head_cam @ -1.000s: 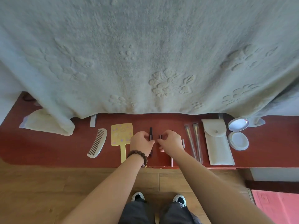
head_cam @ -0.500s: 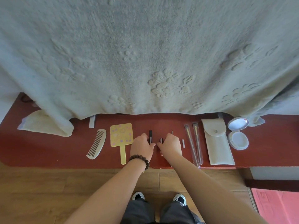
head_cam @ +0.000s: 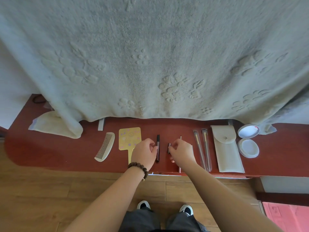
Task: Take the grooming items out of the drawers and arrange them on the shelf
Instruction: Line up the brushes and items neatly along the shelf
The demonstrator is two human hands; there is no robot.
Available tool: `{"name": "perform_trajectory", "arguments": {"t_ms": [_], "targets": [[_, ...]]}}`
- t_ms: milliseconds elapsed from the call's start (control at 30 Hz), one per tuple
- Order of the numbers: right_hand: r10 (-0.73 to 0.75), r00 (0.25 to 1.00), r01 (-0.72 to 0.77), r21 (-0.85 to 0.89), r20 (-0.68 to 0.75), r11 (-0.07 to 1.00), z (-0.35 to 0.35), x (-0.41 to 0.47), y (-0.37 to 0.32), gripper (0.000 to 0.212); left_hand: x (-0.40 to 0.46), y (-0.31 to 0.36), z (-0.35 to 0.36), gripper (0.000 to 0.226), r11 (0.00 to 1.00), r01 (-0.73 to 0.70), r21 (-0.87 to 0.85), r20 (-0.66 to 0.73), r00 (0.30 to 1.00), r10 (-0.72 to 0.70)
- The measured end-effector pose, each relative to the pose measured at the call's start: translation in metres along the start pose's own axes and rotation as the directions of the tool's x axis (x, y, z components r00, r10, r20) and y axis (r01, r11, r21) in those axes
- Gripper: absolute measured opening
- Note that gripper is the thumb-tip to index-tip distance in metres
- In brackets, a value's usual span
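Observation:
On the red shelf (head_cam: 50, 151) lie a cream comb (head_cam: 105, 146), a yellow hand mirror (head_cam: 129, 138), two wrapped brushes (head_cam: 203, 148), a white pouch (head_cam: 227, 151) and an open round compact (head_cam: 248, 139). My left hand (head_cam: 144, 153), fingers curled, touches a long dark pencil (head_cam: 158, 144) lying on the shelf. My right hand (head_cam: 181, 152) pinches a short dark tube (head_cam: 169, 147) beside it. A thin stick (head_cam: 180, 137) pokes out from behind my right hand, mostly hidden.
A pale blanket (head_cam: 150, 56) hangs down over the back of the shelf. A cream cloth (head_cam: 48, 123) lies at the shelf's left end. Wooden floor (head_cam: 41, 198) and my shoes (head_cam: 143, 205) are below the shelf's front edge.
My hands have drawn slightly apart, so the pencil and the short tube now lie with a gap between them. The other items have not moved.

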State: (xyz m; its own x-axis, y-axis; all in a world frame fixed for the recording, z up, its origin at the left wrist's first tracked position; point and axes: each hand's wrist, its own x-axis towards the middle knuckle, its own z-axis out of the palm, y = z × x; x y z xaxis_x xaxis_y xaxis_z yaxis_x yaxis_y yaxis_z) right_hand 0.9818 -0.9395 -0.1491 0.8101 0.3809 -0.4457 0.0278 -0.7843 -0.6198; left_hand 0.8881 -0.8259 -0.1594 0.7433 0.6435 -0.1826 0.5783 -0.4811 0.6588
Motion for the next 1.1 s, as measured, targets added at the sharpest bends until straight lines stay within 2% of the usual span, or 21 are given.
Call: {"name": "perform_trajectory", "arguments": {"t_ms": [167, 433, 567, 700, 900, 967, 1100], "targets": [[-0.097, 0.995, 0.097, 0.032, -0.017, 0.995, -0.017, -0.022, 0.007, 0.008, -0.011, 0.013, 0.003, 0.018, 0.994, -0.111, -0.016, 0.009, 0.994, 0.111], [-0.137, 0.946, 0.13, -0.043, -0.293, 0.991, -0.077, -0.04, 0.077, 0.013, -0.025, 0.073, 0.041, 0.023, 0.92, -0.392, 0.022, 0.062, 0.919, 0.39], [-0.211, 0.921, 0.152, -0.199, -0.327, 0.968, -0.109, -0.036, 0.118, 0.026, -0.039, 0.105, 0.079, 0.03, 0.874, -0.474, 0.103, 0.103, 0.879, 0.465], [-0.225, 0.957, 0.149, -0.358, -0.18, 0.922, -0.128, -0.025, 0.147, 0.049, -0.057, 0.126, 0.119, 0.049, 0.88, -0.415, 0.229, 0.179, 0.907, 0.381], [-0.302, 0.947, 0.31, -0.553, 0.108, 0.774, -0.124, -0.015, 0.176, 0.063, -0.075, 0.135, 0.162, 0.069, 0.832, -0.305, 0.463, 0.319, 0.933, 0.164], [-0.317, 0.939, 0.333, -0.588, 0.135, 0.737, -0.118, -0.014, 0.183, 0.063, -0.079, 0.132, 0.169, 0.073, 0.822, -0.266, 0.504, 0.321, 0.941, 0.107], [-0.351, 0.925, 0.365, -0.587, 0.143, 0.723, -0.114, -0.011, 0.191, 0.076, -0.08, 0.124, 0.171, 0.073, 0.782, -0.273, 0.56, 0.312, 0.944, 0.106]]}}
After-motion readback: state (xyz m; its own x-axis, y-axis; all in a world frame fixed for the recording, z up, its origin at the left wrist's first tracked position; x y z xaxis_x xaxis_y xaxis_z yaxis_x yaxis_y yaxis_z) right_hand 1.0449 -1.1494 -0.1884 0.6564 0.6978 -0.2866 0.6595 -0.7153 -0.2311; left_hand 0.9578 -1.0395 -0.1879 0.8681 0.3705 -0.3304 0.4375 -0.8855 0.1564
